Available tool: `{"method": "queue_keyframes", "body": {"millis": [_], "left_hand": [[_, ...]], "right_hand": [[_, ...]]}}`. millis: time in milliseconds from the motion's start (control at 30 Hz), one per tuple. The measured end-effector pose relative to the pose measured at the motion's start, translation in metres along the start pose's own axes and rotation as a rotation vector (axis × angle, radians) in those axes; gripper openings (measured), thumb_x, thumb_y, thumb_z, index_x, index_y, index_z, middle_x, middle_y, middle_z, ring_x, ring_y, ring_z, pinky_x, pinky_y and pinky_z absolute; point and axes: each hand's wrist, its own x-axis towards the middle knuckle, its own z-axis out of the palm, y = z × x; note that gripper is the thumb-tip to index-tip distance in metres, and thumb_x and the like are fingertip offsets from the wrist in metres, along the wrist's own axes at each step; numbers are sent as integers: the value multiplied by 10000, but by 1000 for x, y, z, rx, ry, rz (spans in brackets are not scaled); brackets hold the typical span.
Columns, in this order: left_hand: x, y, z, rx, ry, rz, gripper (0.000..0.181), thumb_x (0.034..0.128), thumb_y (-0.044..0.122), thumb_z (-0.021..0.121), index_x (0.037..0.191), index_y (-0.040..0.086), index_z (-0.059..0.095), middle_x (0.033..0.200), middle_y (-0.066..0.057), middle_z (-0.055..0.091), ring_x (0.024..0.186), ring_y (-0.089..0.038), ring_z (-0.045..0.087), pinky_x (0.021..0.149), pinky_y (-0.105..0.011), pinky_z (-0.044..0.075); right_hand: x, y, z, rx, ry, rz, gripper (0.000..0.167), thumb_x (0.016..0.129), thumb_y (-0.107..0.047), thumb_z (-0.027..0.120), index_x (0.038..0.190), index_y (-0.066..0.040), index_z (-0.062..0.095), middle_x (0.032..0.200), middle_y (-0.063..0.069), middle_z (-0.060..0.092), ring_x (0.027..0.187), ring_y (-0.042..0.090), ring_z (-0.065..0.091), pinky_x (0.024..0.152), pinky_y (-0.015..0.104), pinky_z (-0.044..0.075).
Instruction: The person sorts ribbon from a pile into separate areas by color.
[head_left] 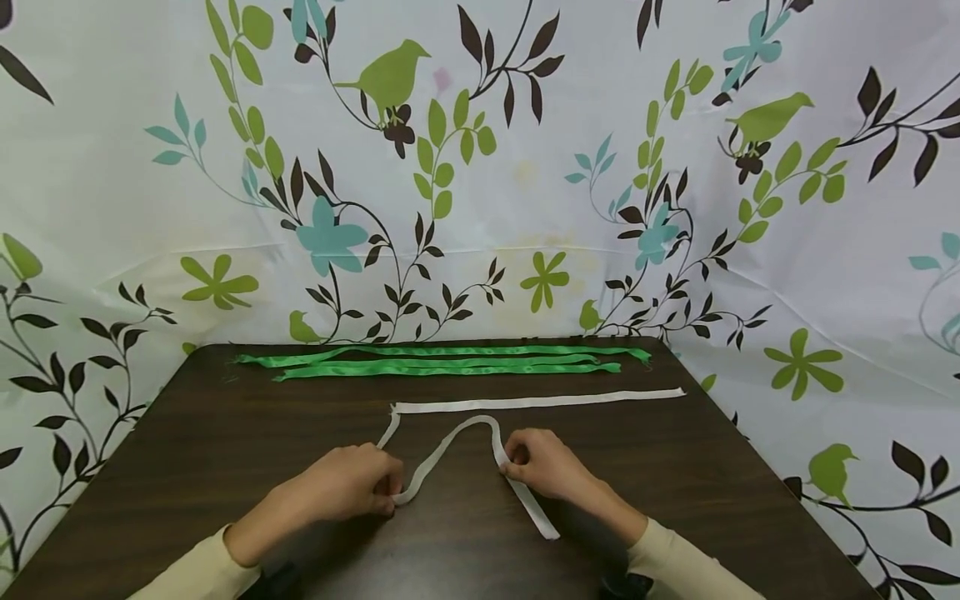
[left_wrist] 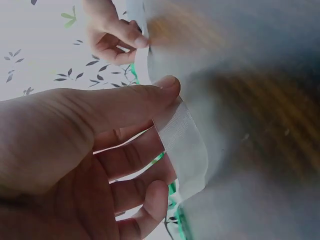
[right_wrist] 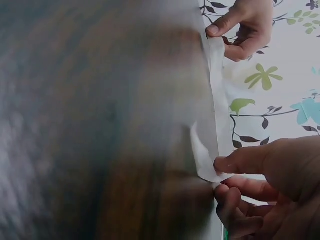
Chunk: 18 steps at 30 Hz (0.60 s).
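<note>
A white ribbon (head_left: 451,442) runs in a loose arch between my two hands over the dark table. My left hand (head_left: 347,483) pinches it between thumb and fingers; the left wrist view shows the ribbon (left_wrist: 185,145) passing under the thumb. Farther right, my right hand (head_left: 551,467) pinches the same ribbon, with its end hanging toward the front of the table. In the right wrist view the ribbon (right_wrist: 203,155) bends near the right thumb. Just beyond the hands, another white ribbon (head_left: 540,402) lies straight across the table.
Several green ribbons (head_left: 450,363) lie side by side along the far edge of the dark wooden table (head_left: 187,442). Behind and around the table hangs a white cloth (head_left: 480,167) printed with birds, leaves and flowers.
</note>
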Motion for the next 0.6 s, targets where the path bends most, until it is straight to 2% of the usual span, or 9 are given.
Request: {"method": "queue_keyframes", "body": {"millis": [167, 333, 433, 600], "left_hand": [[-4, -1, -8, 2, 22, -2, 231, 847, 211, 847, 811, 276, 629, 709, 205, 530, 621, -11, 491, 552, -311, 431], [-10, -4, -20, -94, -17, 5, 192, 896, 223, 806, 830, 274, 634, 747, 194, 566, 649, -20, 513, 559, -304, 437], [-14, -6, -31, -141, -32, 9, 164, 930, 230, 773, 846, 267, 637, 775, 173, 577, 664, -31, 517, 554, -291, 438], [-20, -12, -53, -162, -5, 39, 134, 961, 239, 740, 877, 243, 637, 761, 140, 570, 647, -39, 507, 562, -279, 442]], "right_hand": [[2, 4, -10, 66, -41, -10, 86, 931, -84, 739, 871, -133, 704, 734, -100, 641, 556, 69, 557, 520, 273, 481], [-1, 3, -33, 152, -89, 23, 46, 973, -128, 717, 932, -119, 697, 769, -21, 667, 442, 154, 564, 474, 330, 495], [-2, 3, -49, 159, -96, 19, 58, 991, -157, 700, 962, -108, 693, 807, 12, 676, 457, 160, 561, 478, 338, 494], [-4, 7, -78, 170, -96, 10, 32, 1000, -135, 685, 1016, -107, 690, 885, 86, 683, 518, 220, 578, 482, 335, 489]]}}
